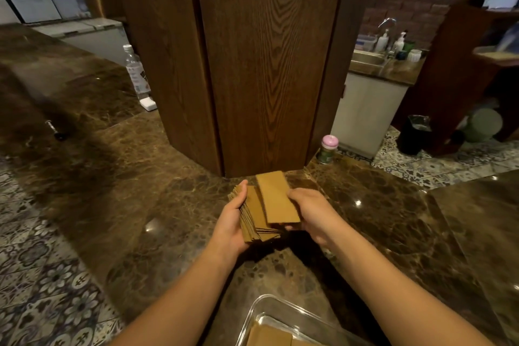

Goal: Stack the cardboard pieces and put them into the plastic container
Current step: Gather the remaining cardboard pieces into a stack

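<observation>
A fanned stack of brown cardboard pieces [257, 219] rests in my left hand [231, 222], just above the marble counter. My right hand [311, 213] grips a single long cardboard strip [276, 196] from its right side, laid on top of the stack and sticking out toward the wooden pillar. A clear plastic container [254, 314] sits at the near edge of the counter, below my forearms, with flat cardboard pieces [269, 336] lying in its bottom.
A wide wooden pillar [252, 59] rises right behind the stack. A small pink-capped bottle [328, 149] stands to its right, a water bottle [136, 73] to its left. The brown marble counter [168, 205] spreads left and right; patterned floor tiles show at both sides.
</observation>
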`<action>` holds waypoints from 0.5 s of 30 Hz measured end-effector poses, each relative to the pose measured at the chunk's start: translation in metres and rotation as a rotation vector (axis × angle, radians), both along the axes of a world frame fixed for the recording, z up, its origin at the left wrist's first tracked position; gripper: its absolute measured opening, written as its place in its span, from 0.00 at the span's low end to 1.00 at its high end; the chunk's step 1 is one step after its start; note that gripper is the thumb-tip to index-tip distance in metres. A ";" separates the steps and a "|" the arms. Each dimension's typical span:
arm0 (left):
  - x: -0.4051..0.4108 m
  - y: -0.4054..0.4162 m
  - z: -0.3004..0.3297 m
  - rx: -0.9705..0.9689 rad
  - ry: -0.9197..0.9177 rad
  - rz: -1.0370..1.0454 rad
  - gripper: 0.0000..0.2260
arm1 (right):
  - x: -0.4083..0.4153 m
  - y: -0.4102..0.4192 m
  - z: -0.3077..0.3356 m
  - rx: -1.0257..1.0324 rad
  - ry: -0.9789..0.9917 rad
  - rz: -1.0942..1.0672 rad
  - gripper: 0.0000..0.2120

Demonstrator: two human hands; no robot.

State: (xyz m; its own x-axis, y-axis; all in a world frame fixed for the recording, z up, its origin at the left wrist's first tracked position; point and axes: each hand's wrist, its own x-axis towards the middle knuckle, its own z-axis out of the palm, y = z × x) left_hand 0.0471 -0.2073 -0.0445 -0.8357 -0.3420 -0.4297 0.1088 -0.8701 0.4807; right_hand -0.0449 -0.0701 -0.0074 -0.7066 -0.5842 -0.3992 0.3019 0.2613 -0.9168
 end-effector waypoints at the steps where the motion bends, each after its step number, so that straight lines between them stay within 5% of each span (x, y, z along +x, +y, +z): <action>1: -0.001 0.001 0.000 -0.001 0.012 0.004 0.18 | 0.004 -0.001 -0.003 0.078 0.135 0.047 0.14; 6: 0.001 0.002 0.001 0.007 0.067 -0.073 0.12 | 0.010 -0.008 -0.013 0.238 0.613 0.265 0.20; 12: 0.015 -0.016 -0.012 -0.032 -0.022 0.051 0.22 | -0.020 -0.016 -0.026 0.470 0.724 0.107 0.16; 15: 0.021 -0.023 -0.014 0.038 0.004 0.058 0.21 | -0.033 -0.018 -0.041 0.790 0.882 0.333 0.32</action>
State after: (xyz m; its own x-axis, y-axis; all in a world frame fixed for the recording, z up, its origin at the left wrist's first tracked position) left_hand 0.0680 -0.2301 -0.0586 -0.8167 -0.3736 -0.4399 0.1616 -0.8798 0.4471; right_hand -0.0783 -0.0881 -0.0487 -0.7762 -0.6021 -0.1867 -0.5285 0.7830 -0.3280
